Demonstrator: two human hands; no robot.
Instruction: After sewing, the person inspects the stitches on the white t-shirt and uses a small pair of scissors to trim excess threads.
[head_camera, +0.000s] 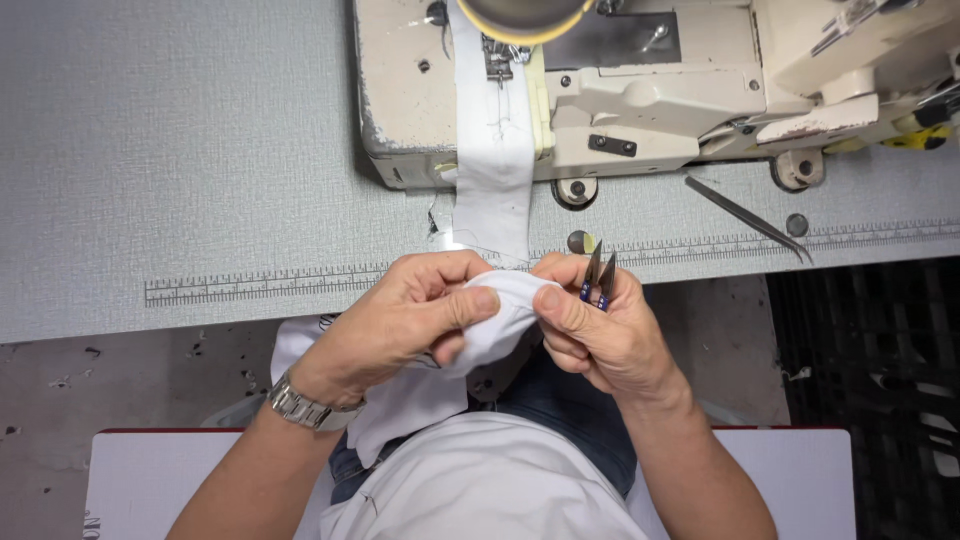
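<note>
At centre frame, a left hand (415, 315) and right hand (590, 325) pinched white fabric (495, 320), the right also clasping thread snips (598, 280), while a sewn strip (495, 170) trailed uncut from the sewing machine (640, 90) above.

Sewing machine (640, 90) ahead; tabletop (180, 150) left free

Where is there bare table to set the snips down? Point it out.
Free: the grey table left of the sewing machine, above the printed ruler strip. Crowded: the white fabric strip and tweezers in front of the machine.
</note>
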